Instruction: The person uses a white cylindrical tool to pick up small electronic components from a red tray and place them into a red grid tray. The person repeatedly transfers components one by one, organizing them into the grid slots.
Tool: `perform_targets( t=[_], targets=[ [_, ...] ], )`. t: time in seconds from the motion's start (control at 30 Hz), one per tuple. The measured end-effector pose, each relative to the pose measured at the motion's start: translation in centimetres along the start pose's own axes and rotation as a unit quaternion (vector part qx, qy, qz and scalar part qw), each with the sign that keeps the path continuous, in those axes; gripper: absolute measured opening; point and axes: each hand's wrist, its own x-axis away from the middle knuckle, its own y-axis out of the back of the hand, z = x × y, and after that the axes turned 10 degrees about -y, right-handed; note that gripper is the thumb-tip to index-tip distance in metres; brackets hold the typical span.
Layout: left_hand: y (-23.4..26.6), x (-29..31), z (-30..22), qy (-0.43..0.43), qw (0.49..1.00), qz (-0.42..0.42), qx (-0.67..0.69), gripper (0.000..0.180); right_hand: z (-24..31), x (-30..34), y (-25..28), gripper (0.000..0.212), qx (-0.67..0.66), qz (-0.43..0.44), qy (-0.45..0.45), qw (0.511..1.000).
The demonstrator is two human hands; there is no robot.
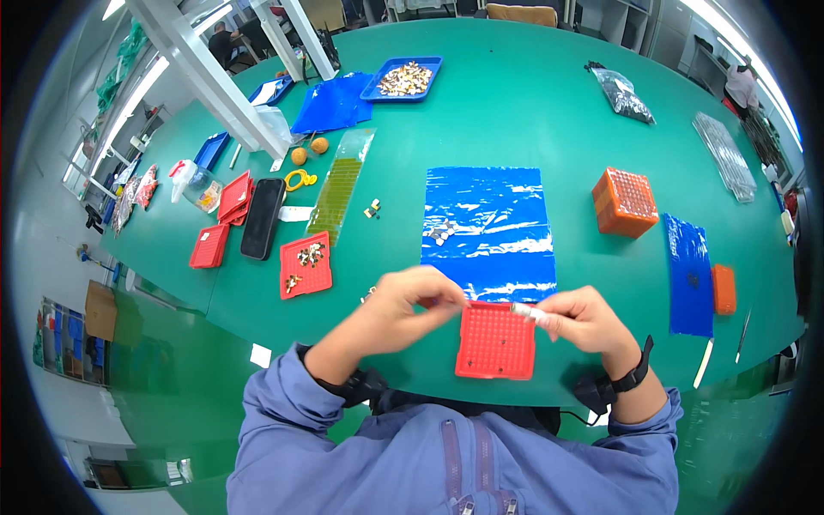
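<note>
Over the near edge of a blue plastic sheet (489,202), my right hand (588,319) grips a small whitish cylinder (526,312) with a dark end pointing left. My left hand (402,311) is across from it, thumb and fingertips drawn together in a pinch. Whatever they may hold is too small to make out. Between and just below both hands lies a red gridded tray (496,343) with a few dark specks on it. Several small grey-white pieces (440,232) rest on the left part of the sheet.
Left of my left hand is another red tray (306,279) with small metallic parts, beside a black phone (263,219) and a yellow-green strip (340,189). Orange stacked trays (624,203) stand to the right. A blue tray of parts (403,81) sits farther back, near a white post (197,73).
</note>
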Motion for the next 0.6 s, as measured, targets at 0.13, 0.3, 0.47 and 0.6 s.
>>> perform_targets(
  t=[0.13,0.3,0.47,0.6],
  targets=[
    [-2.9,-1.4,-0.3,0.095,0.955,0.027,0.281,0.006,-0.2,0.2,0.1,0.024,0.022,0.02,0.031,0.999],
    [-4.3,-2.1,1.3,0.11,0.901,0.034,0.419,0.007,0.5,0.4,0.5,0.036,0.048,0.028,0.013,0.998],
    [-4.7,-2.1,2.5,0.143,0.848,0.028,0.51,0.006,0.5,0.4,0.6,0.038,0.046,0.049,0.016,0.998],
    [-4.9,-1.9,3.1,0.142,0.843,0.046,0.518,0.008,0.2,0.2,0.5,0.027,0.054,0.053,0.037,0.996]
  ],
)
